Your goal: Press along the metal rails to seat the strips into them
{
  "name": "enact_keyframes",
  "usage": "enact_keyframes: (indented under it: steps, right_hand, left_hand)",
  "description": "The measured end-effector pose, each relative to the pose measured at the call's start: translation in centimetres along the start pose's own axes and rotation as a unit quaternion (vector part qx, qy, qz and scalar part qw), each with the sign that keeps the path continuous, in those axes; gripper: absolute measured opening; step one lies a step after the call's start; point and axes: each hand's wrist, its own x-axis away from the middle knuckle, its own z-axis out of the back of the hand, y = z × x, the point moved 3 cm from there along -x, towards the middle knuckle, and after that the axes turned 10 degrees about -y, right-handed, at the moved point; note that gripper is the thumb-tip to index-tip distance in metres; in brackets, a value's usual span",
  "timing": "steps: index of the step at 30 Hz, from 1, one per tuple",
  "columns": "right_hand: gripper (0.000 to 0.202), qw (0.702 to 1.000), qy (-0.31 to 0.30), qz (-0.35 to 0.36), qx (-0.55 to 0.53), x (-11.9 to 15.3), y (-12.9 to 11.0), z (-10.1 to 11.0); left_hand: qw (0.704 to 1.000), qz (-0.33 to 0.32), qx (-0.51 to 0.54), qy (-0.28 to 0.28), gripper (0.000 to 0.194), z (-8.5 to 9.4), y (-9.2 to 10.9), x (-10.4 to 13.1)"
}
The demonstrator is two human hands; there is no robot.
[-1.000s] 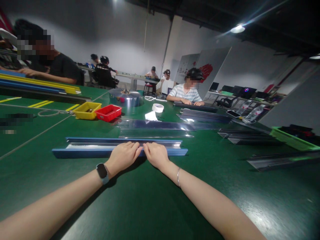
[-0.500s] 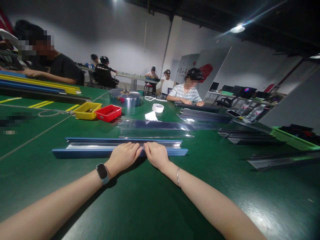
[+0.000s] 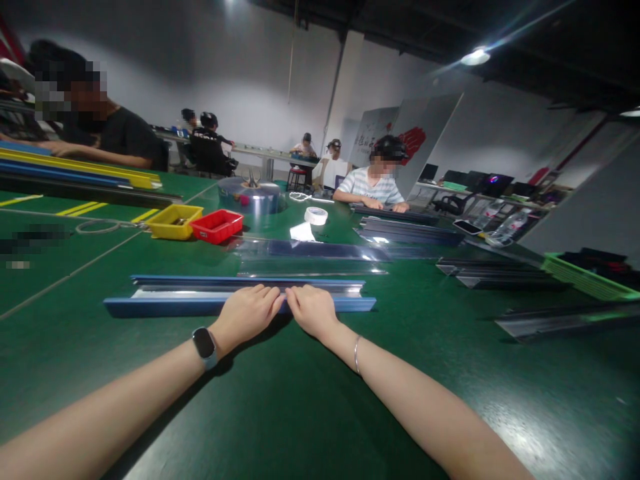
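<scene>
A long blue channel profile (image 3: 165, 307) with a pale inner face lies crosswise on the green table (image 3: 280, 413). Around the middle of its near edge, my left hand (image 3: 251, 312) is closed, the fingers curled over the rim. My right hand (image 3: 311, 311) grips the same edge just beside it, the two thumbs almost touching. The fingertips of both hands are hidden inside the channel. Beyond the profile lie clear plastic strips (image 3: 320, 251), apart from my hands.
Yellow (image 3: 175, 222) and red (image 3: 218, 227) bins stand at the back left, near a roll of clear film (image 3: 250, 197). A tape roll (image 3: 316, 215) lies farther back. Dark profiles (image 3: 500, 275) and a green basket (image 3: 585, 279) are at the right. Co-workers sit across the table.
My right hand has shifted very slightly left along the edge. The profile and my left hand look unmoved.
</scene>
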Motion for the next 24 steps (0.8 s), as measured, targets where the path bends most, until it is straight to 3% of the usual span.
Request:
enact_keyframes:
  steps: [16,24]
  right_hand:
    - [0.041,1.000,-0.005,-0.007,-0.009,0.01,-0.07,0.10]
    - [0.041,1.000,-0.007,-0.005,-0.005,0.00,-0.03,0.01]
  left_hand:
    - [0.999,0.005,0.024,0.031,0.030,0.28,0.03,-0.01]
    - [1.000,0.003,0.012,0.018,0.029,0.10,-0.01,0.05]
